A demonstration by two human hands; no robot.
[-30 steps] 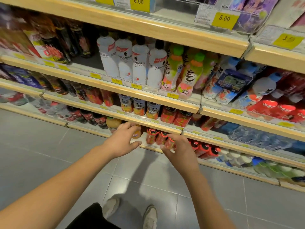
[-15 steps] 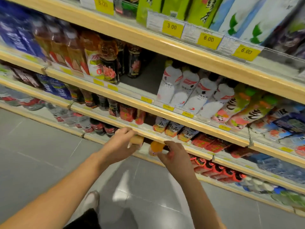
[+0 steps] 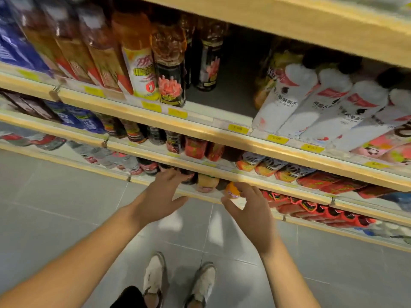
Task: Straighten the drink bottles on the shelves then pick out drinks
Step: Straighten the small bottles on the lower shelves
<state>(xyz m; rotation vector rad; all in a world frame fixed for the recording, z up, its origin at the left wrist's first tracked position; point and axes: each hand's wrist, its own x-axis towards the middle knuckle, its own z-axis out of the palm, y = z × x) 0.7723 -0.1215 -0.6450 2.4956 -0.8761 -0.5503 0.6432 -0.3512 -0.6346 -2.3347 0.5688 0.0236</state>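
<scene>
- The left hand is spread with its fingers straight and grips nothing. Its fingertips reach the dark-capped bottles at the front of the lowest shelf.
- The right hand curls thumb and fingers round a small orange bottle at the front edge of that same shelf, just beside a pale peach bottle.
- The orange bottle looks like filled plastic: fairly light, stiff enough to squeeze, and probably slick on the label. It is best held round the body below the shoulder, not by the cap. The board above sits low, so it likely has to slide forward before it is lifted.
- To the right, the red-labelled bottles stand packed close together, so one nudge could tip its neighbours.
- Farthest up, the tall white bottles look heavier and top-heavy. A mid-body grip would suit them.
</scene>
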